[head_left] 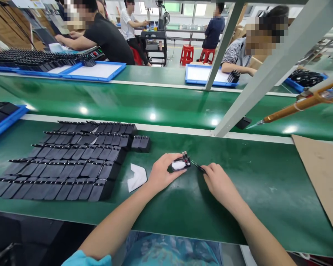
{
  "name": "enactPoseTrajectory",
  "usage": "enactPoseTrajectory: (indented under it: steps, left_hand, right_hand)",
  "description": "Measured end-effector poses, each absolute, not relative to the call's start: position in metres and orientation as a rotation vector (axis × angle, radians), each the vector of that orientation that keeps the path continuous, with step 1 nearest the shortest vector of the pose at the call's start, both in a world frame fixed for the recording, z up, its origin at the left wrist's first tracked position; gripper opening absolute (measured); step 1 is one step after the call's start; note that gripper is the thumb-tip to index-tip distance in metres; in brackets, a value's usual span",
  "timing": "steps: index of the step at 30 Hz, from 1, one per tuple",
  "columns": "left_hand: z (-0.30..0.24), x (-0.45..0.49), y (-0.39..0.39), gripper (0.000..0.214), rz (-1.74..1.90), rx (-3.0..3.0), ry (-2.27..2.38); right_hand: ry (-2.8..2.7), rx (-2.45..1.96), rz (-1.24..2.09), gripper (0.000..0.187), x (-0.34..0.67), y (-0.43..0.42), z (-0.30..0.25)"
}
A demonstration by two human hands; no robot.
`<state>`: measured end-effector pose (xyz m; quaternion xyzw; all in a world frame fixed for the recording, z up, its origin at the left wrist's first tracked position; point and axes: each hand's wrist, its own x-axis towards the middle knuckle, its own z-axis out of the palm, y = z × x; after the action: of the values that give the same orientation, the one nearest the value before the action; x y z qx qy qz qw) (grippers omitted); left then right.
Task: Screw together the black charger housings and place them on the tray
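Note:
Near the middle of the green bench, my left hand [161,173] grips a small black plug-in charger housing [186,162] by its sides. Its interior shows a white part [178,165], and two metal pins stick up at its top. From the right, my right hand [217,181] pinches a pair of dark tweezers [198,166], whose thin tips point at the housing's right side. Whether the tips touch it I cannot tell. Just left of my left hand lies a folded white paper piece [137,178].
Rows of black housings [80,170] cover the bench at left, beside a blue-rimmed tray [9,122]. A slanted white post [255,85] rises behind, with an orange-brown dispenser [291,109] hanging at right. Cardboard [322,173] lies far right. Several people sit beyond.

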<state>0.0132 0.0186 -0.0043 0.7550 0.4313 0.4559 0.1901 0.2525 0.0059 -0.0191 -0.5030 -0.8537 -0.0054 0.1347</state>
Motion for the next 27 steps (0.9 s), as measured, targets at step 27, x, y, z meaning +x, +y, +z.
enactPoseTrajectory:
  steps: [27]
  left_hand:
    - [-0.003,0.014,0.016,0.041,1.034,2.119,1.006]
  right_hand:
    - [-2.268,-0.881,0.136,0.028,0.243,-0.005,0.013]
